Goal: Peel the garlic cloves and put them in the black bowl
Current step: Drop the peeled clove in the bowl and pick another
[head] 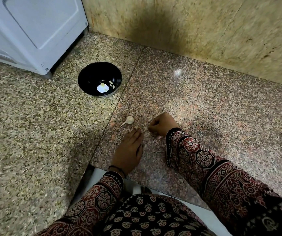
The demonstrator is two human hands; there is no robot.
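The black bowl (85, 77) stands on the speckled granite counter (205, 108) at the upper left and holds a few peeled cloves (112, 84) and a larger white garlic piece (102, 88). A small unpeeled garlic bulb (128, 120) with a stalk lies on the counter between the bowl and my hands. My left hand (130, 150) rests flat on the counter just below the bulb, fingers straight, apart from it. Right of the bulb, my right hand (163, 125) is curled into a fist on the counter, with nothing visible in it. A small pinkish scrap (159, 137) lies under its wrist.
A white appliance (31, 29) stands at the back left, close behind the bowl. A stone wall (205, 28) runs along the back. A blurry whitish scrap (178, 72) lies near the wall. The counter's front edge (154, 186) is just below my left wrist.
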